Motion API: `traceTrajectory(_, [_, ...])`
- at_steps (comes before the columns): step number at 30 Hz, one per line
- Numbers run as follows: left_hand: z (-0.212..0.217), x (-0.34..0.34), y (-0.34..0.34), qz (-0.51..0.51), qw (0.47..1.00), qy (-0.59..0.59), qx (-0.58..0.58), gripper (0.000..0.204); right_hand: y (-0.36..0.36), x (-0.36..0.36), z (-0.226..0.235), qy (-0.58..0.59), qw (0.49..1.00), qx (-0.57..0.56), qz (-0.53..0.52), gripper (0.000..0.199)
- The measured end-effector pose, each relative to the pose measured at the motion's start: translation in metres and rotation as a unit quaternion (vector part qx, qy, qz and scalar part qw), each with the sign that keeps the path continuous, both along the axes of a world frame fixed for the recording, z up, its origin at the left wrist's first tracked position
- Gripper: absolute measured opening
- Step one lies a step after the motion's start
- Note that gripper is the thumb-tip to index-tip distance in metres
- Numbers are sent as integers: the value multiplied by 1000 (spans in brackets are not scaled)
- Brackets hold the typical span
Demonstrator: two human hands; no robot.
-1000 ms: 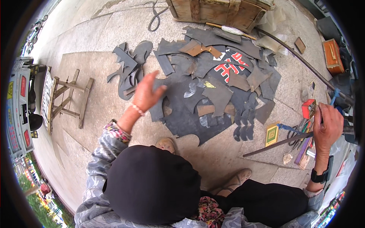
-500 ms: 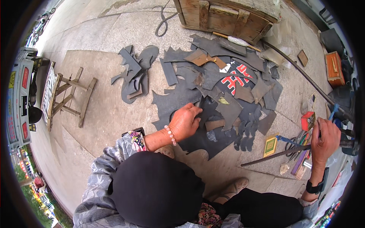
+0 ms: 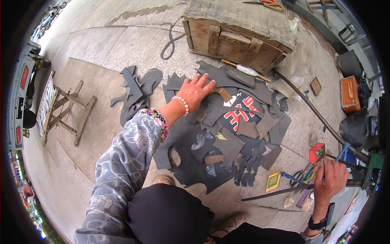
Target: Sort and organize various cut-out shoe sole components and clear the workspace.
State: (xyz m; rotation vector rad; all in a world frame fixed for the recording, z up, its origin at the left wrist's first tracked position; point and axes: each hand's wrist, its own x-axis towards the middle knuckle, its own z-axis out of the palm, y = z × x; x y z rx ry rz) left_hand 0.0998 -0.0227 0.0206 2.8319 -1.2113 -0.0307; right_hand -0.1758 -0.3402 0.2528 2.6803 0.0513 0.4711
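Left hand (image 3: 194, 92), fingers spread, apparently empty, at the jumbled dark scraps (image 3: 231, 149) on paving (image 3: 134, 42); right hand (image 3: 332, 179) curled, its hold indeterminable. Pieces lie already cut; work left cannot be told.

Matt scraps (image 3: 228, 149), seemingly rubber, rough wooden crate (image 3: 239, 26), cloth sleeve (image 3: 124, 156)

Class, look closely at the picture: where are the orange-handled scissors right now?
In the head view, the orange-handled scissors lie at the upper edge, right of centre, on top of the wooden chest.
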Motion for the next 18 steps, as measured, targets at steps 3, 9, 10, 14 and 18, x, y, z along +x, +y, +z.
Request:
traceTrajectory(3, [9,17,-28,-71,994,34,80,80,0,-1,2,10,1000,7,-7,20])
traceTrajectory(9, [9,45,-63,76,972,220,-31,80,-1,-3,1,15,999,30,-9,24])
traceTrajectory(10, [7,47,-66,52,984,172,-22,89,-1,-2,1,16,999,29,-13,24])
traceTrajectory(14, [-11,61,-74,22,992,119,41,100,-3,-1,2,28,999,35,-6,25])
traceTrajectory(18, [-9,85,-77,-27,988,150,24,98,-6,-4,3,36,999,33,-1,27])
